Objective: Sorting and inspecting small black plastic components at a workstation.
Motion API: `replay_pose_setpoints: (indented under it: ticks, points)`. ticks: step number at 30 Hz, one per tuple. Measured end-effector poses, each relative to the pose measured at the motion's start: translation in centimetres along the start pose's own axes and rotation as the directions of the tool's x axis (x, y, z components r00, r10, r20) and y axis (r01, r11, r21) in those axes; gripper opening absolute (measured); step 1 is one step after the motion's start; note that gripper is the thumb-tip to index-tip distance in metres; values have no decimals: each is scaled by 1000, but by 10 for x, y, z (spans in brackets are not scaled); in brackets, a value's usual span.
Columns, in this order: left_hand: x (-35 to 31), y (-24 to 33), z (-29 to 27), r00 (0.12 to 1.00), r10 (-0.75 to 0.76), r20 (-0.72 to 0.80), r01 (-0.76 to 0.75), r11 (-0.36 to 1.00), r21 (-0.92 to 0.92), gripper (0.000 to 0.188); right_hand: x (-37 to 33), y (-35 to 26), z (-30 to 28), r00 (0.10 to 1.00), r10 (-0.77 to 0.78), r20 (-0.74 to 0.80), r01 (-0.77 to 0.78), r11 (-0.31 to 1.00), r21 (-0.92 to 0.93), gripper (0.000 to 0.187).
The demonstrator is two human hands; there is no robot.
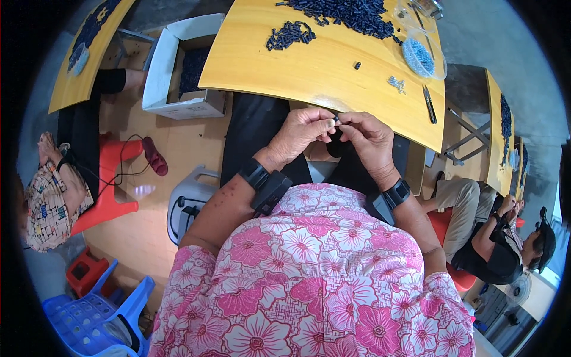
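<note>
Just off the near edge of the yellow table [256, 71], my two hands meet over my lap. My left hand [301, 132] is closed in a pinch on a small black cylindrical part [337, 121]. Against its other side, the thumb and forefinger of my right hand [370, 140] are pressed together; what they grip is too small to make out. Beyond my hands, one similar black part [357, 65] lies alone on the table. To its right is a little heap of clear small pieces [397, 84], with black-handled snips [429, 106] nearby.
A large heap of dark parts [351, 15] and a smaller heap [290, 35] lie farther back. A clear tub holds bluish pieces [421, 58]. At left stands a white carton [160, 65]. Co-workers sit on both sides, one by a red stool [113, 178].
</note>
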State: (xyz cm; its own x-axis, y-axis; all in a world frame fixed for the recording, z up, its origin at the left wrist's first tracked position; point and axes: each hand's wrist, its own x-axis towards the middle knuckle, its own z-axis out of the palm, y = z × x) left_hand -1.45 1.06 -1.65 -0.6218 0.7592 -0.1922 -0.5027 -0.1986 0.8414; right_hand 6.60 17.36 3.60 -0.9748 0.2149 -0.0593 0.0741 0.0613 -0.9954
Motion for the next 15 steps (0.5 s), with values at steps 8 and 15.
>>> replay_pose_setpoints:
  ticks: [8,15]
  points:
    - [-4,3,5,999,13,-30,-11,998,65,14,7,-3,-6,874,-432,223,475,661,-582,26]
    - [-6,9,6,997,77,-15,-73,982,173,16,17,-12,-2,898,-371,237,440,725,-530,21]
